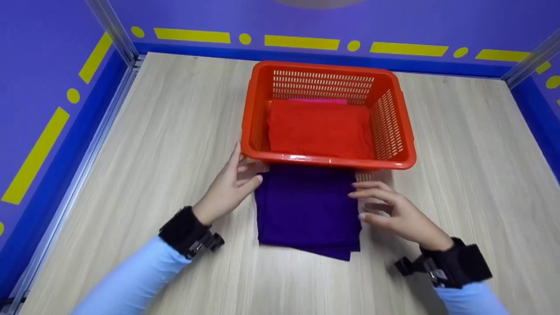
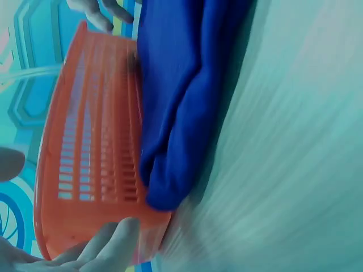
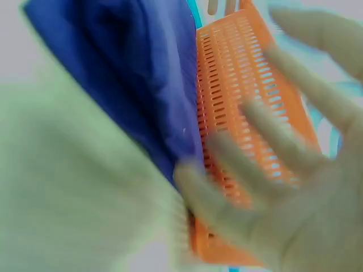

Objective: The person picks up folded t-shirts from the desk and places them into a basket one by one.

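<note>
While the left hand (image 1: 227, 186) and right hand (image 1: 396, 212) flank the folded purple cloth (image 1: 306, 208) with relaxed fingers gripping nothing, its loose bottom layer could splay. From the left wrist, fingers (image 2: 110, 246) touch the orange basket (image 2: 91, 147) — a nudge could shift it. From the right wrist, blur — spread fingers (image 3: 255, 170) beside cloth.

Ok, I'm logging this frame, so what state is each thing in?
Purple cloth: folded, flat on the table, against the basket.
Orange basket: upright, holds a folded red cloth.
Left hand: open, at the cloth's left edge.
Right hand: open, at its right edge.
</note>
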A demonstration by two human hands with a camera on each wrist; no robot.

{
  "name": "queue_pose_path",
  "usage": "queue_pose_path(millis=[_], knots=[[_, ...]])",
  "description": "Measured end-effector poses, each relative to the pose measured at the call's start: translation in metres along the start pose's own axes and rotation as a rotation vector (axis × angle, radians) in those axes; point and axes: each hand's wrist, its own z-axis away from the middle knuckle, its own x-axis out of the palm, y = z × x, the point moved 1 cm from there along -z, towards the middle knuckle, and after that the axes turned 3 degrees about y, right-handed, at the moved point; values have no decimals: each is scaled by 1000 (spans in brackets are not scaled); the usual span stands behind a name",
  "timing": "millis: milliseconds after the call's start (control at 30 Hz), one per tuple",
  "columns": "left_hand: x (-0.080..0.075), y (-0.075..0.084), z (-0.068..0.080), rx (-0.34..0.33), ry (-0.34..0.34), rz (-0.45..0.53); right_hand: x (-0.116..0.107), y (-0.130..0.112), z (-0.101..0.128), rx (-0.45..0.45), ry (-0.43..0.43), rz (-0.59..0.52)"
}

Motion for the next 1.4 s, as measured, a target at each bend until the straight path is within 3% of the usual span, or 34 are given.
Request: queue_pose_path(millis=[133,233,433,633,833,1067,1200,1400], knots=[[11,-7,17,-45,-21,36,1,3,16,269,64,-263],[21,-14,26,-98,-74,40,5,5,24,391,47,-405],[35,-19,33,-151,-86,19,12,8,26,448,-28,-656],[44,-20,27,-204,-53,105,15,14,19,423,-117,-886],[52,-21,18,-283,-20,215,24,18,9,393,-137,-963],[68,-22,10,-308,-4,268,39,18,-1,428,-33,-936],[76,-21,9,-335,-1,368,47,20,-4,472,37,-917],[83,-16,6,-384,-13,436,60,24,-3,550,102,-959]])
